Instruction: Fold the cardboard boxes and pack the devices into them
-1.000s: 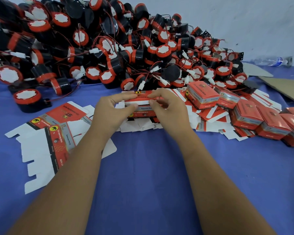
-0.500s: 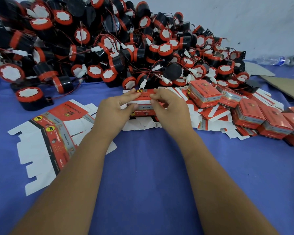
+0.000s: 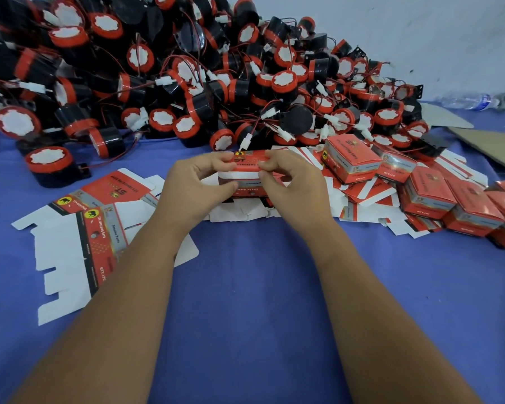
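Head view, left hand [image 3: 193,188] and right hand [image 3: 292,185], each grip pinched closed on one red cardboard box [image 3: 247,167]

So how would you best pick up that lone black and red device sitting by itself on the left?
Grip the lone device from above, fingers across its round black sides below the red rim. It stands upright, white face up, apart from the pile, so its sides look free. Mind the trailing wire on its right.

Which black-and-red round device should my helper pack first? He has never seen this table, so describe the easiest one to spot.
Start at the big heap of black-and-red round devices along the far edge of the blue cloth-covered table. Go to its near left corner: the lone device sits upright on the cloth there, white label up. Unlike the others, it stands apart from the pile.
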A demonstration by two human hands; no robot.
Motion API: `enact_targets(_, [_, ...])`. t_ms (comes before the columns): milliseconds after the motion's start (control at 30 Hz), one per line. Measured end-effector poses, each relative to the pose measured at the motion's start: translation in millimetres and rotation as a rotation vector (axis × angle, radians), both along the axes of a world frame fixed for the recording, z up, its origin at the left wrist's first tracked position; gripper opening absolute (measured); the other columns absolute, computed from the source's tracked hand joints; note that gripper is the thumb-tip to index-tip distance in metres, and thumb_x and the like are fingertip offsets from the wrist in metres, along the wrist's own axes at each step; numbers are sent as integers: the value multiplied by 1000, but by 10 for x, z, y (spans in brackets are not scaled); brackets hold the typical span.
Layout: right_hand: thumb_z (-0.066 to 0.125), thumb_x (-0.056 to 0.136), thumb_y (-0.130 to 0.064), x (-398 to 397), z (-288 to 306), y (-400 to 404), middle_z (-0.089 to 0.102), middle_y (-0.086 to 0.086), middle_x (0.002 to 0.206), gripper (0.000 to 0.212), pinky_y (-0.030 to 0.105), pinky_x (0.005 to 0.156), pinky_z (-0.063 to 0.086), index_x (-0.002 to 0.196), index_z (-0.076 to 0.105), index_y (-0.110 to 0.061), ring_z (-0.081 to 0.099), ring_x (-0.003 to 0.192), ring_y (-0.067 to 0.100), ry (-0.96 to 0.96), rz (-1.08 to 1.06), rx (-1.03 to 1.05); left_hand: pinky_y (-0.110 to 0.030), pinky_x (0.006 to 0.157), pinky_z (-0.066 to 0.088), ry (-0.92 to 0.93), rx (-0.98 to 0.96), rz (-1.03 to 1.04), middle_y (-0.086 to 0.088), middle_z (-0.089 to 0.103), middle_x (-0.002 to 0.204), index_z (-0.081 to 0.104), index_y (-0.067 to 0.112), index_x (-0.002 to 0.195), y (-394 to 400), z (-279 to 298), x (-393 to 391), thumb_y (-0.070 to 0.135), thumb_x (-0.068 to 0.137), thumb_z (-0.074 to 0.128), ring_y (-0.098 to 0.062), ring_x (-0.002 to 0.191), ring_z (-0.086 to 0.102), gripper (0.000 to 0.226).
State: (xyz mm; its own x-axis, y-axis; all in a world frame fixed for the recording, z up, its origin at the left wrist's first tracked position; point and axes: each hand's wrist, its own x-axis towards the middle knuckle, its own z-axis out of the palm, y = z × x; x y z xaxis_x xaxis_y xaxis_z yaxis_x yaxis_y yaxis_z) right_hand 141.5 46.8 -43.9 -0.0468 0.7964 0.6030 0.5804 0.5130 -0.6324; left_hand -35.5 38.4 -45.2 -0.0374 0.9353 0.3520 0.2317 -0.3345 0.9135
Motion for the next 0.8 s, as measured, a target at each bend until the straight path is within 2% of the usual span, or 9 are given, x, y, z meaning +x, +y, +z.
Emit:
enact_targets(133, [65, 87, -10, -1, -9, 4, 63, -12, 100, 3, 36, 82, 55, 87, 67, -12, 60, 97, 8, 2, 2, 2, -27, 96, 53, 101, 55, 68, 4, 65, 123, 70, 16, 91, 18, -7, 26, -8, 79, 76, -12, 118, 60, 28])
enact_targets(200, [65, 87, -9, -4, -13, 6, 68, -5, 103, 3, 38, 81, 55, 85, 66, -11, 60, 96, 9, -1, 1, 0, -25, 93, 50, 208, 134, 132, 9, 59, 119, 72, 15, 88, 25, -12, 28, -3, 77, 80, -12, 117, 55, 23])
enact_targets(300, [64, 87, -8, -5, -11, 3, 68, -1, 105, 6, 40, 79, 55, 83, 65, -12, 58, 96, 10, -18, 2, -3, -22, 90, 37, 427, 240, 225, 2, 61, 106, 76, 8, 88, 48, -32, 26, 5, 75, 84, -24, 109, 52, 16])
enact_targets(400, [61, 85, -8, -9, -5, -4, 66, -3, 105, 7, 42, 78, 54, 81, 63, -13, 56, 95, 11, -26, 12, -21, -31, 79, 40, 461, 268, 251, 1, 60, 88, 77, 7, 84, 45, -39, 48, 8, 76, 83, -27, 93, 55, 10])
enact_targets(500, [57, 83, -11, -32, 8, -10, 61, -6, 106, 8, 46, 74, 54, 75, 58, -13, 54, 94, 15, -88, 8, -46, -35, 76, 44, 456, 259, 241, 5, 57, 86, 78, 10, 84, 36, -43, 63, 10, 80, 81, -25, 91, 55, 5])
enact_targets(567, [58, 82, -11, -52, 1, -8, 60, -4, 112, 8, 47, 75, 54, 75, 57, -10, 54, 100, 18, -95, 10, -58, -31, 73, 44, 480, 247, 246, 5, 56, 87, 76, 11, 84, 35, -45, 71, 10, 82, 78, -22, 90, 54, 3])
enact_targets(667, [61, 81, -12, -81, -27, -17, 56, 3, 127, 8, 43, 89, 51, 84, 54, -10, 48, 123, 20, -4, 50, -144, -24, 65, 40, 552, 248, 257, 0, 54, 92, 72, 10, 85, 5, -44, 101, 9, 84, 73, -19, 85, 52, 2])
enact_targets(700, [63, 80, -11, -90, -35, -18, 57, 4, 122, 15, 43, 88, 51, 89, 51, -11, 50, 121, 20, 9, 72, -170, -28, 66, 43, 576, 254, 260, -3, 55, 95, 72, 8, 87, -4, -42, 107, 8, 85, 72, -21, 86, 53, 2])
enact_targets(800, [69, 76, -8, -61, -26, -1, 52, -1, 106, 33, 34, 76, 53, 96, 45, -21, 52, 95, 9, -8, 94, -161, -39, 76, 51, 573, 276, 255, -8, 59, 104, 71, 4, 95, -21, -25, 110, 2, 88, 68, -26, 96, 58, 7])
